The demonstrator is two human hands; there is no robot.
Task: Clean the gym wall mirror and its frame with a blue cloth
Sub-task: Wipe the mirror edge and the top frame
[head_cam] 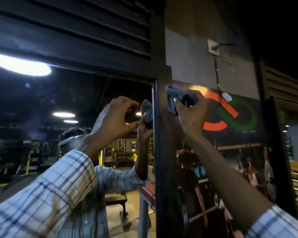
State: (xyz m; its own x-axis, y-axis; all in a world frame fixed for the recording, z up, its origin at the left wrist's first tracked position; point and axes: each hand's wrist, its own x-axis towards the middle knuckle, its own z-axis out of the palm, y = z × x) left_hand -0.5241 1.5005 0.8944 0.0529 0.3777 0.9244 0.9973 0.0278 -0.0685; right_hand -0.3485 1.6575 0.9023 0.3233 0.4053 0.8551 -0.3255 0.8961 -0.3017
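Observation:
The wall mirror (62, 103) fills the left half of the view, bordered by a dark frame (163, 152) along its right side and top. My right hand (191, 112) grips a bunched blue cloth (175, 97) and holds it against the upper part of the frame's right upright. My left hand (113, 119) is raised in front of the glass near the frame, fingers curled in a loose arc and holding nothing. The mirror shows the reflection of my right hand and the cloth beside the frame edge.
A black louvred panel (72, 31) sits above the mirror. To the right of the frame hangs a poster with an orange and green logo (230, 115), and a cable with a small white box (226, 97) dangles over it. The mirror reflects gym equipment and ceiling lights.

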